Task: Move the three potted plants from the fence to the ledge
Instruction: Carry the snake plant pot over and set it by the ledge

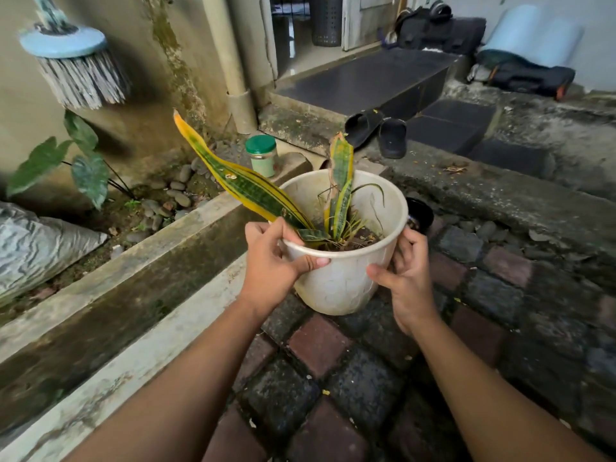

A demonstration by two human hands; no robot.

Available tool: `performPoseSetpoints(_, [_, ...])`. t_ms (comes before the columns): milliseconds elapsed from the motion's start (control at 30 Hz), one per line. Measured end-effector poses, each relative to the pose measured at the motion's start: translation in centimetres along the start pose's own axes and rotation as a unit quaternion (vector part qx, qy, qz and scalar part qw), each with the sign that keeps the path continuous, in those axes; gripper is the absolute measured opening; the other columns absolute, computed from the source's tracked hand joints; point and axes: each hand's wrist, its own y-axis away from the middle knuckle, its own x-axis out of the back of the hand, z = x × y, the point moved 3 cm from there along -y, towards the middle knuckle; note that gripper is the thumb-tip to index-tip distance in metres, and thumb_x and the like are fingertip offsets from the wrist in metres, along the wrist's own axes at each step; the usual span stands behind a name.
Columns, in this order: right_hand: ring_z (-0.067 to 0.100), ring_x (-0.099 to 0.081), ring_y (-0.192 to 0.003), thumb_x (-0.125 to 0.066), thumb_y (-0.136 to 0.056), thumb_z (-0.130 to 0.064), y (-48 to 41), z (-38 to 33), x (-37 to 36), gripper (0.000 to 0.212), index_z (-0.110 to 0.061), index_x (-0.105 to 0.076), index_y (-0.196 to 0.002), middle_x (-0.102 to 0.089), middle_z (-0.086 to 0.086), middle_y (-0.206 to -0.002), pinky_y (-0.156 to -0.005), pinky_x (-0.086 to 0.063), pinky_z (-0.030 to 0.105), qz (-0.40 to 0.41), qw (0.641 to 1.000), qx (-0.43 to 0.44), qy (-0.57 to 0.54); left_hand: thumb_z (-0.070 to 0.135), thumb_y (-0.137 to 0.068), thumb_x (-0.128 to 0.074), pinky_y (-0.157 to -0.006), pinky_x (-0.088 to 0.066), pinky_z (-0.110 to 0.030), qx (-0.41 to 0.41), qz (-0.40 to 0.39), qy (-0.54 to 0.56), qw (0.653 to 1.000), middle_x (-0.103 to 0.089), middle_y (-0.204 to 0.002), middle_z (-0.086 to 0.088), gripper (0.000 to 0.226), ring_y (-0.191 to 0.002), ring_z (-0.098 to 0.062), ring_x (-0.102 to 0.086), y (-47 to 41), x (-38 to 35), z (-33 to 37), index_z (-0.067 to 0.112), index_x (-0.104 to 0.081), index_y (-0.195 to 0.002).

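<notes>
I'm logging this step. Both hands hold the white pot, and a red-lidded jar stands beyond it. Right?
Not quite: the head view shows the lid on the jar is green, not red. The left hand and right hand do hold the pot, with the jar beyond it.

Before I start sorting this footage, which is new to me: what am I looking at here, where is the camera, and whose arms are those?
There is no machine here. One wide-angle camera sits on a person's head and looks forward and down, so both arms are the wearer's own. The left hand and right hand grip opposite sides of a white pot holding a snake plant with yellowing leaves. Below is brick paving; whether the pot rests on it or is lifted is unclear. Beyond stand a green-lidded jar and a pair of black sandals; a bristled brush head shows at upper left.
</notes>
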Motion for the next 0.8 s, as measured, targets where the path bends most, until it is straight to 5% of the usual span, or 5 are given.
performPoseSetpoints(167, [0.009, -0.059, -0.131, -0.08, -0.069, 0.008, 2.2, 0.7, 0.7, 0.076, -0.021, -0.048, -0.131, -0.057, -0.004, -0.144, -0.107, -0.052, 0.029, 0.0, 1.0, -0.02, 0.003, 0.036, -0.049, -0.091, -0.09, -0.054, -0.043, -0.023, -0.011, -0.008, 1.0, -0.038, -0.099, 0.007, 0.043, -0.112, -0.029, -0.045, 0.9, -0.3, -1.5, 0.027, -0.054, -0.069])
performPoseSetpoints(267, [0.01, -0.06, -0.128, -0.076, -0.072, 0.01, 2.4, 0.2, 0.4, 0.072, -0.024, -0.051, -0.13, -0.061, -0.005, -0.14, -0.106, -0.053, 0.031, 0.008, 0.999, -0.046, -0.017, 0.033, -0.052, -0.089, -0.085, -0.05, -0.015, -0.031, 0.011, -0.006, 0.999, -0.037, -0.1, 0.009, 0.04, -0.103, -0.012, -0.048, 1.6, -0.1, -2.4, 0.025, -0.054, -0.07])
performPoseSetpoints(400, [0.016, -0.063, -0.117, -0.06, -0.082, -0.027, 1.6, -0.9, 0.2, 0.05, -0.034, -0.056, -0.131, -0.071, -0.006, -0.125, -0.088, -0.048, 0.04, 0.052, 0.985, -0.13, -0.099, 0.025, -0.051, -0.09, -0.079, -0.052, -0.011, -0.013, -0.006, -0.011, 1.0, -0.039, -0.104, 0.001, 0.041, -0.096, 0.009, -0.05, 2.4, 0.4, -3.2, 0.012, -0.059, -0.074])
performPoseSetpoints(600, [0.021, -0.058, -0.138, -0.066, -0.084, -0.019, 2.3, -1.2, -0.8, 0.085, -0.029, -0.034, -0.161, -0.057, 0.004, -0.154, -0.114, -0.048, 0.049, 0.022, 0.993, -0.115, -0.02, 0.022, -0.054, -0.093, -0.09, -0.052, -0.027, -0.039, -0.051, -0.045, 0.997, -0.044, -0.109, -0.008, 0.04, -0.112, -0.02, -0.048, 1.5, 1.4, -2.5, 0.018, -0.061, -0.077])
performPoseSetpoints(800, [0.002, -0.07, -0.108, -0.059, -0.081, -0.011, 0.3, -1.5, -0.9, 0.074, -0.023, -0.048, -0.153, -0.073, -0.007, -0.129, -0.093, -0.055, 0.035, 0.006, 0.993, -0.117, 0.006, 0.039, -0.056, -0.089, -0.091, -0.044, -0.02, -0.024, -0.033, -0.087, 0.995, -0.048, -0.107, -0.026, 0.044, -0.101, -0.012, -0.035, 2.3, 1.1, -2.9, 0.012, -0.061, -0.077])
